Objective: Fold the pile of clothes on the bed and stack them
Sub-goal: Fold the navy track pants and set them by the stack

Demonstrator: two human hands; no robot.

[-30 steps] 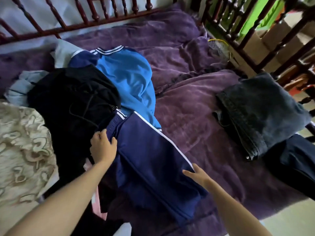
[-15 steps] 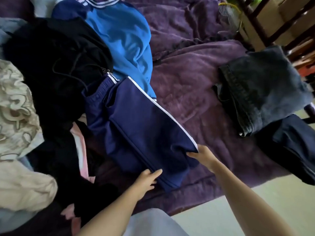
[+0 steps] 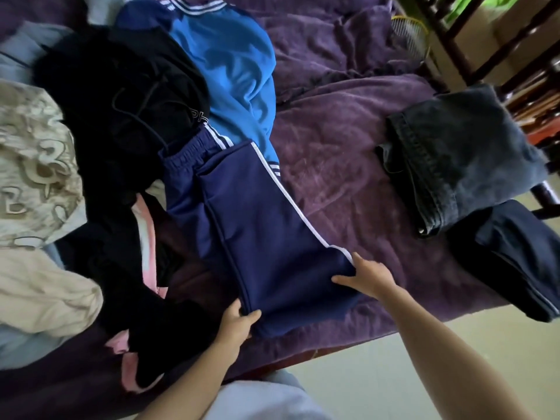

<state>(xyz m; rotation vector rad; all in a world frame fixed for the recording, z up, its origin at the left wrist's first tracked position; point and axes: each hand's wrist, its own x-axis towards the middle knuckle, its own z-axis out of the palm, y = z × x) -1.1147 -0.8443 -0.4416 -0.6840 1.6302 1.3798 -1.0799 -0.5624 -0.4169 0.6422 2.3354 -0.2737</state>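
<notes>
On the purple blanket [image 3: 348,177], our left hand [image 3: 239,322] and right hand [image 3: 368,275] each pinch the near end of the navy track pants [image 3: 257,222] — laid flat between the unfolded pile [image 3: 121,101] at left and the folded jeans [image 3: 463,153] at right.

My left hand [image 3: 238,324]: fingertips hidden under navy track pants [image 3: 257,231] hem; folded dark garment [image 3: 515,262] cut off by right edge.
</notes>
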